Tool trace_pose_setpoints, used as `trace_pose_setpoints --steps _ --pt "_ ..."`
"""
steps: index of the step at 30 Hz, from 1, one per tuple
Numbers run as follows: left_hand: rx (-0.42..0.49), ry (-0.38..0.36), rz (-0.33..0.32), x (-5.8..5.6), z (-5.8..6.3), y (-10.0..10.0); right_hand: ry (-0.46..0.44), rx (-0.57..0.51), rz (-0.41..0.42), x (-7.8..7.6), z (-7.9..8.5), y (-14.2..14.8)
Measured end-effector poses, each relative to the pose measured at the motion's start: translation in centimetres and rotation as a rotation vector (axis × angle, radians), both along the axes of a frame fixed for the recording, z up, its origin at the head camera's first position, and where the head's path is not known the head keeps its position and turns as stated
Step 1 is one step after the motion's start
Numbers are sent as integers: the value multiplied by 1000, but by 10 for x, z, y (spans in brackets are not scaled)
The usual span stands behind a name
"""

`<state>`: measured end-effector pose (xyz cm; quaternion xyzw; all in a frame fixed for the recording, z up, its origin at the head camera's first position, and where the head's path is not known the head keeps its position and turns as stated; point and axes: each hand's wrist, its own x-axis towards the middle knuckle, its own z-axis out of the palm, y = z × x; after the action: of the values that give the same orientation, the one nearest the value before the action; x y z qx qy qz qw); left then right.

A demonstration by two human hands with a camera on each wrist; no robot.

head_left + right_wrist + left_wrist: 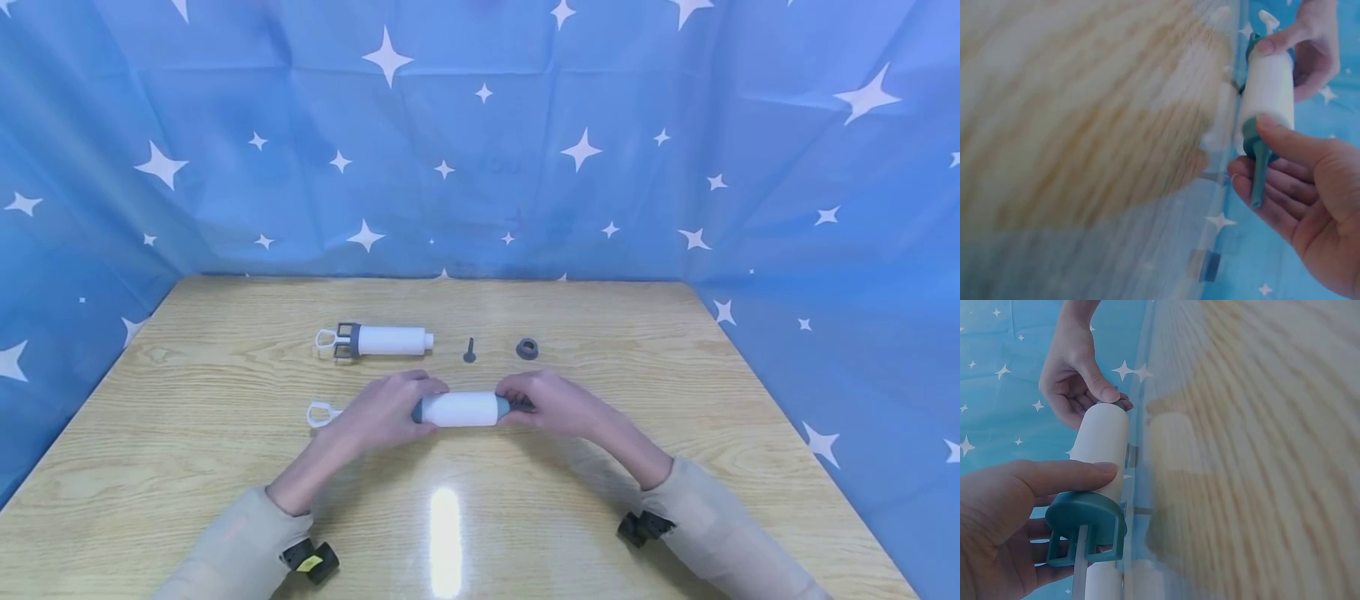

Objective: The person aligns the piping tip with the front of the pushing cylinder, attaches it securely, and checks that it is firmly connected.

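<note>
A white syringe-like tube (461, 410) with teal ends is held level between both hands above the wooden table. My left hand (386, 412) grips its left end, with the thumb along the barrel by the teal slotted collar (1088, 512). A plunger's white loop handle (320, 413) sticks out past that hand. At the other end, my right hand (551, 406) pinches the teal cap, thumb on top and fingers beneath. From this cap a narrow teal nozzle (1259, 178) points over the right fingers.
Behind the hands, a second white syringe (392, 340) with a dark slotted collar and loop handle lies on the wooden table (637, 333). To its right are a small dark nozzle (469, 350) and a dark ring-shaped cap (527, 348). A blue star-printed curtain (480, 192) surrounds the table.
</note>
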<state>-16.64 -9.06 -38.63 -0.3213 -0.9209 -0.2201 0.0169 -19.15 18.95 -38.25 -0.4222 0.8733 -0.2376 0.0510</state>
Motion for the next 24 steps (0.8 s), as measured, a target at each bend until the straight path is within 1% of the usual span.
trace_pose_setpoints --steps 4,9,20,24 --pt "1 -29 5 -1 -1 0 -20 9 12 -2 -2 -1" --pt "0 -54 12 -3 -2 -1 -51 23 5 -3 -2 -3" --pt "-9 -146 20 -5 -2 -4 -66 29 2 -6 -2 -1" --pt "8 -140 25 -5 -1 -6 -99 27 -10 -6 0 2"
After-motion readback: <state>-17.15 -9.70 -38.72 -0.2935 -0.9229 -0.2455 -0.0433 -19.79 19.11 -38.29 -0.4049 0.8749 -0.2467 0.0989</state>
